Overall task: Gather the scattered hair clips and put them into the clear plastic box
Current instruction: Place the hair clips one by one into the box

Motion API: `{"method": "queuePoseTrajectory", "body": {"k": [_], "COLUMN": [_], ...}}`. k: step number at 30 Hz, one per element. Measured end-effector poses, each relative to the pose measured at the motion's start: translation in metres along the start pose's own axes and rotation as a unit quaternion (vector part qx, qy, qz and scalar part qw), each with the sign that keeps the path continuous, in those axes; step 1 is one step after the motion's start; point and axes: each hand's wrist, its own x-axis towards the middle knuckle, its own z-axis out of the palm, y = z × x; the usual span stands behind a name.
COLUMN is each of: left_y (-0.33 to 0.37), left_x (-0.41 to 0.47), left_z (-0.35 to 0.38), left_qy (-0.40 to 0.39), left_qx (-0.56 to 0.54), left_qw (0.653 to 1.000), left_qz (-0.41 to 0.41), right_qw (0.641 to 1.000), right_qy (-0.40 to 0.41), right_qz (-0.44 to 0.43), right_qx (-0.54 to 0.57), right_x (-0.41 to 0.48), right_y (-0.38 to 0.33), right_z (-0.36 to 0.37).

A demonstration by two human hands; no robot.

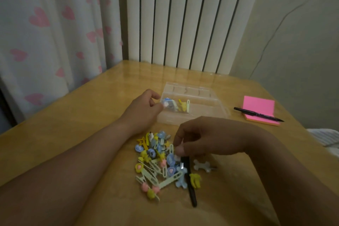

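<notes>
A pile of small hair clips [156, 161] in blue, yellow, pale green and pink lies on the wooden table near me. A long black clip [189, 185] lies at its right edge, with a pale bone-shaped clip [202, 165] beside it. My right hand [207, 137] hovers over the pile and pinches a small pale clip between thumb and fingers. The clear plastic box [198, 97] stands open behind the pile, with a few clips [176, 105] in its left part. My left hand [145, 108] is at the box's left wall, fingers curled, touching a small clip at the wall.
A pink sticky-note pad [260, 112] with a black pen [256, 114] across it lies right of the box. A white radiator [183, 14] and a heart-patterned curtain [45, 33] stand behind the table [91, 115]. Striped fabric [326, 137] shows at the right edge.
</notes>
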Motion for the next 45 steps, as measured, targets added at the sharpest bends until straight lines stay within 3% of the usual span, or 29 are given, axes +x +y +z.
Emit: {"method": "queuePoseTrajectory", "body": {"k": [16,26,32,35,39,45], "left_y": [0.0,0.0,-0.001,0.0,-0.001,-0.002], "left_x": [0.001,0.0,0.0,0.0,0.001,0.001], "left_z": [0.0,-0.001,0.0,0.0,0.001,0.001], "left_qy": [-0.001,-0.006,-0.007,-0.011,-0.017,-0.018], "left_qx": [0.005,-0.004,-0.003,-0.008,-0.014,-0.018], "left_qw": [1.0,1.0,1.0,1.0,1.0,1.0], "left_qz": [-0.006,-0.004,-0.004,-0.005,-0.009,-0.015], "right_qw": [0.991,0.993,0.979,0.94,0.888,0.902], "right_qy": [0.035,0.056,0.178,0.301,0.419,0.395], "right_qz": [-0.013,-0.047,-0.086,-0.05,0.041,0.165], "right_qx": [-0.131,-0.093,0.05,0.155,0.185,0.055], "right_x": [0.003,0.007,0.006,0.007,0.023,0.066], "right_y": [-0.011,-0.004,0.008,0.016,0.026,0.039], "right_z": [0.011,0.007,-0.002,-0.008,-0.029,-0.063]}}
